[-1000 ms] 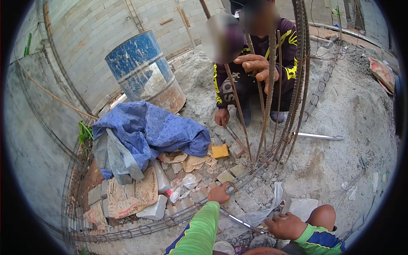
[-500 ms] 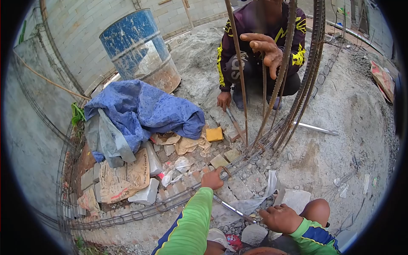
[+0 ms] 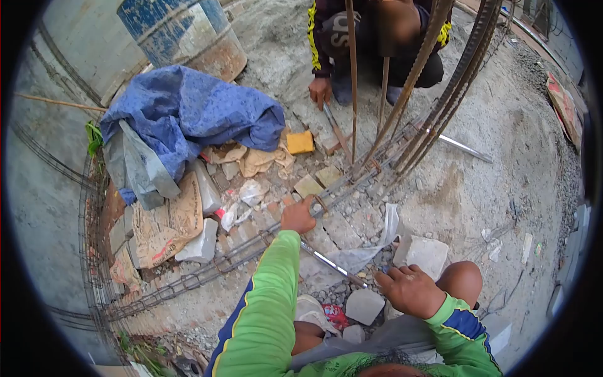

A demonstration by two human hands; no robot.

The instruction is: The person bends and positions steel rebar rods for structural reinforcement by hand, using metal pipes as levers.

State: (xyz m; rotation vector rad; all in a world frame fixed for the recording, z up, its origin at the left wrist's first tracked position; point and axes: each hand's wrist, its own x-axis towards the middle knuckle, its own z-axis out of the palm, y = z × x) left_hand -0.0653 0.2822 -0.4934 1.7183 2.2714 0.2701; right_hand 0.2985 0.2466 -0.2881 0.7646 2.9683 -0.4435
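My left hand is closed at the long rebar cage, near a small wire stirrup; its fingertips touch the steel there, and the exact grip is partly hidden. A metal rod slants down from just below that hand toward my right. Over the rubble by my knee, my right hand hangs with its fingers loosely curled and apart, holding nothing visible. Its fingers point toward the lower end of the rod. Upright rebars rise from the cage in front.
A co-worker squats beyond the rebars, one hand on a metal bar. A blue tarp, a blue drum, a cement bag, a yellow block and another rod lie around.
The view has tilted downward, so the scene sits higher. The co-worker's raised hand is no longer visible and their head is lower. My hands keep nearly the same places relative to the cage.
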